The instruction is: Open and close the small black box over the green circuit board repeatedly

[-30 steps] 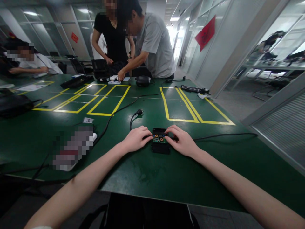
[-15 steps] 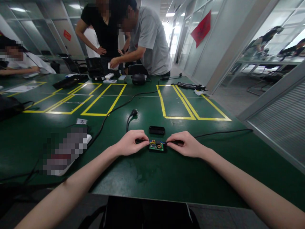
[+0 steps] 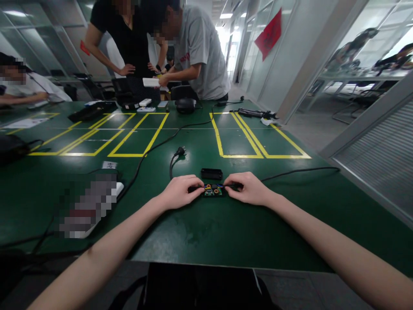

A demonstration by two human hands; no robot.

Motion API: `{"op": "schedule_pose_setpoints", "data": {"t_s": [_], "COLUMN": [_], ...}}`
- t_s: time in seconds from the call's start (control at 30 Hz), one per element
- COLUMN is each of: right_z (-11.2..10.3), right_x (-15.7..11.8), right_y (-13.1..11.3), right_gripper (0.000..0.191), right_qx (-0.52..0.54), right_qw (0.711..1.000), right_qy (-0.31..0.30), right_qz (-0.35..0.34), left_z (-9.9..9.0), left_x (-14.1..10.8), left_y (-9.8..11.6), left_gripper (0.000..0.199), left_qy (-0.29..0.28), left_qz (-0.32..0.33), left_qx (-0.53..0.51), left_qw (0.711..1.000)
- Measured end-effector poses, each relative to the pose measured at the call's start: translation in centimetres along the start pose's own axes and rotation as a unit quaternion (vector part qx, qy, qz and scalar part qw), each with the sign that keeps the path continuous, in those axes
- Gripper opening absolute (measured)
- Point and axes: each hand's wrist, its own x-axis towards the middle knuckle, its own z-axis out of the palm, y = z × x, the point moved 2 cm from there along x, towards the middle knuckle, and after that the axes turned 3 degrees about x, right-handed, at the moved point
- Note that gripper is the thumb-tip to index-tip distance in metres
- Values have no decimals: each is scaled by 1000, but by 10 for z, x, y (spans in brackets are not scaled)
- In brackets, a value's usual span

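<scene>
A small green circuit board (image 3: 213, 192) with copper-ringed coils and thin coloured wires lies in front of me, black casing showing around its edges. At its left end, my left hand (image 3: 181, 192) pinches a black power cord between thumb and fingers. My right hand (image 3: 249, 188) grips another black cable (image 3: 300, 175) at the opposite end; this one runs off to the right. Fingertips of both hands are close to the board and partly hide the cord ends. Just beyond the board rests a black plastic cover (image 3: 211, 173), hollow side up. A black plug (image 3: 180, 151) on a short cord lies past my left hand.
To the left is a blurred-out device with a white edge (image 3: 119, 189), near a paper label (image 3: 109, 165). A long black cord (image 3: 167, 140) crosses the green table (image 3: 193, 241). Yellow tape (image 3: 241, 156) marks rectangles farther off. Two people stand at the far edge; one holds a white object (image 3: 151, 82).
The circuit board looks flatter and sits lower in its black casing. Both hands keep their grip, the right shifted slightly forward. Across the table, a person has raised and turned the white object.
</scene>
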Motion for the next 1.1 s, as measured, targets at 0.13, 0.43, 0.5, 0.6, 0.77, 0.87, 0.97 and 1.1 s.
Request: {"op": "schedule_pose_setpoints", "data": {"t_s": [0.13, 0.43, 0.5, 0.6, 0.77, 0.87, 0.97, 1.1], "right_z": [-1, 2, 4, 6, 7, 7, 6, 5], "right_x": [-1, -3, -2, 0, 2, 1, 1, 7], "right_y": [-2, -9, -10, -12, -15, -14, -6, 20], "right_gripper": [21, 31, 32, 32, 29, 28, 29, 31], "right_qx": [-67, -253, -284, -312, -320, -306, -235, -130], "right_qw": [996, 956, 947, 938, 936, 941, 966, 985], "right_qy": [-33, -77, -65, -45, -46, -41, -13, 104], "right_qz": [-42, -127, -137, -145, -139, -138, -107, 54], "left_z": [2, 2, 2, 1, -1, 0, 4, 9], "left_x": [3, 4, 3, 4, 4, 3, 5, 11], "left_y": [-3, -3, -2, -1, 5, 7, 4, -7], "left_gripper": [14, 23, 23, 22, 26, 28, 28, 17], "left_qy": [34, 44, 44, 61, 62, 61, 92, 136], "left_qz": [-15, -10, 11, 5, 50, 81, 39, -69], "left_qx": [-50, -56, 4, 76, 162, 188, 135, 47], "left_qw": [998, 997, 999, 995, 984, 977, 986, 987]}}
